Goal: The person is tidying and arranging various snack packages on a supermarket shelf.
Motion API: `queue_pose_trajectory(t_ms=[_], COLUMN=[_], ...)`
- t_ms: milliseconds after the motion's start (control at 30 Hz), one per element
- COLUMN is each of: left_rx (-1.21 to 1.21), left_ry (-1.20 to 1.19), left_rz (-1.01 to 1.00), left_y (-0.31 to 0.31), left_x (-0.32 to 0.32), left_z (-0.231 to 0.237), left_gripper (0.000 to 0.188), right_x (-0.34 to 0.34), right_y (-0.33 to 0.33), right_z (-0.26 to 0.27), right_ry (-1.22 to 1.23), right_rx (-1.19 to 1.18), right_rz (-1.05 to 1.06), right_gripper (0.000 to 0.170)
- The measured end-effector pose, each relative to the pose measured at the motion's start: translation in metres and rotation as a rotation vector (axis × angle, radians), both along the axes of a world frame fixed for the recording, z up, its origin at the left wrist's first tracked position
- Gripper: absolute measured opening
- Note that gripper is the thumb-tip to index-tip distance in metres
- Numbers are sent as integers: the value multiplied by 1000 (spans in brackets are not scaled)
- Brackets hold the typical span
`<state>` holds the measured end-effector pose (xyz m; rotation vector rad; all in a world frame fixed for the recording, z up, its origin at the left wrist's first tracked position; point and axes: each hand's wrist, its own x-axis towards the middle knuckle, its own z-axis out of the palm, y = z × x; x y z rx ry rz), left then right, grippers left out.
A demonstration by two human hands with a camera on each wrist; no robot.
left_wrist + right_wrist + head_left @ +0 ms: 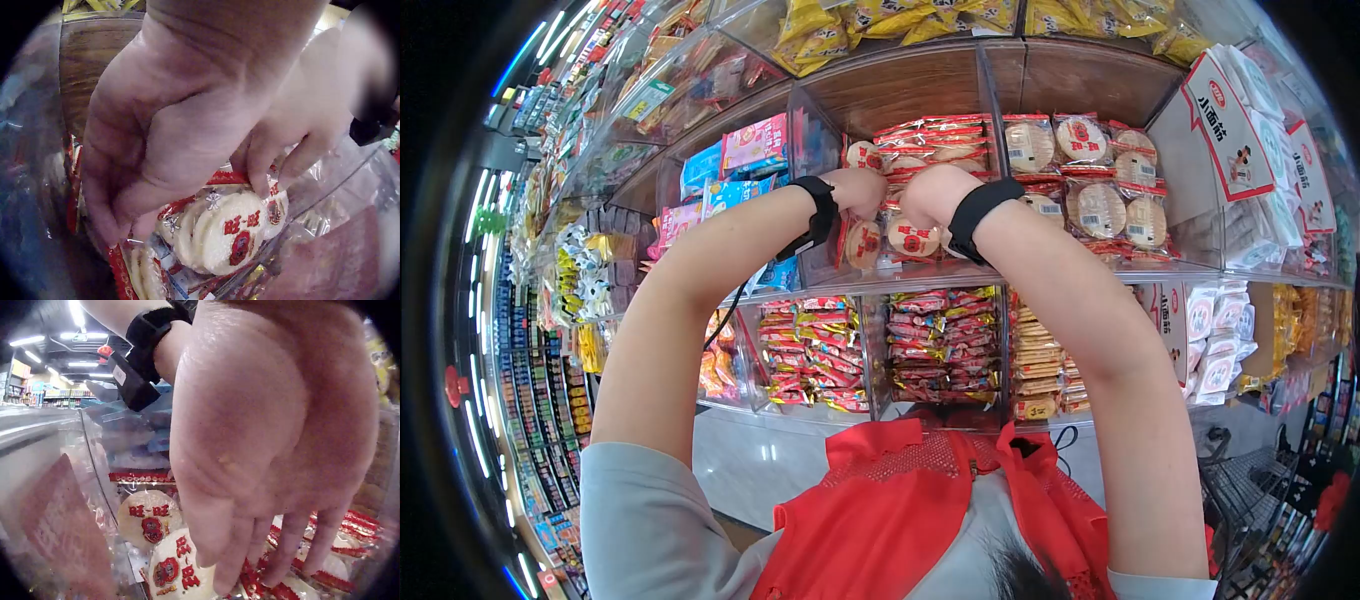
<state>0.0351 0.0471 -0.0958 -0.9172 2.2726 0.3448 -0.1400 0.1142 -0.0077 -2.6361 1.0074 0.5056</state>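
Note:
Both hands reach into a clear-walled bin of rice cracker packets (913,238), clear wrappers with red edges and red print. My left hand (169,131) points down at the bin's left side, its thumb and finger pinching the red edge of a rice cracker packet (140,275). Beside it, my right hand (269,437) reaches down with long, fairly straight fingers (290,547). Its fingertips rest among the packets, and the thumb overlaps a round cracker (172,565). In the head view, the wrists hide most of the fingers.
Clear dividers (990,110) part this bin from more round crackers (1100,208) on the right and pink and blue packs (750,150) on the left. Yellow bags (900,18) lie above. Red-wrapped snacks (943,340) fill the lower bins. A shopping cart (1250,490) stands at right.

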Motion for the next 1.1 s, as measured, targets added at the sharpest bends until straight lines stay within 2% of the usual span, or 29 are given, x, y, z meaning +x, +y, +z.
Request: queue_pose_trajectory(t_ms=[33,100,133,200,267,333,433,500,567,600,633,667,700,733,767,800,833,900,933,1000,1033,1100], left_rx=[0,94,94,-28,-10,14,-90,-151,-245,-238,-231,-230,-226,-220,-217,-110,-5,76,73,97,84,41], left_ry=[0,-16,-15,44,116,190,109,-53,-71,19,111,125,267,409,423,494,563,604,449,561,621,592], left_rz=[0,398,399,224,297,372,268,79,110,169,230,228,179,134,144,112,73,-53,-44,-79,-126,-65], left_y=[0,0,1,3,15,18,7,-6,-14,-6,5,16,28,41,56,70,80,91,102,109,112,124], left_x=[-2,-5,-4,-1,-11,-17,-27,-33,-41,-49,-56,-63,-70,-76,-85,-97,-109,-131,-149,-164,-169,-174], left_z=[4,14,15,17,37,51,63,77,93,114,133,147,158,164,167,170,171,150,157,140,137,137], left_gripper=[15,18,18,22,24,25,29,29,21,21,21,21,22,23,23,22,21,23,25,26,26,27], right_x=[2,6,10,17,23,25,20,9,-4,-20,-42,-66,-99,-124,-149,-170,-186,-206,-212,-221,-222,-221], right_y=[-1,-4,-5,-5,-3,-3,0,5,12,11,25,20,37,43,42,41,32,18,14,8,5,-2], right_z=[-3,-9,-12,-19,-24,-24,-10,12,31,7,36,11,35,35,38,22,17,-15,-18,-18,-14,-7], right_ry=[-38,-76,-84,-93,-192,-198,-190,-178,-266,-509,-504,-614,-725,-758,-460,-488,-270,-72,-62,-57,-49,179], right_rx=[-23,-45,-52,-60,-3,-9,13,37,174,-8,9,-8,-41,-149,-305,-244,-110,-238,-246,2,-6,111], right_rz=[-13,-23,-21,-18,-141,-87,-27,-26,-244,-39,-50,-122,-286,-475,-409,-694,-731,-564,-565,-467,-466,-500], right_gripper=[21,22,22,22,28,27,26,25,21,18,18,20,21,21,24,36,52,67,67,72,72,66])
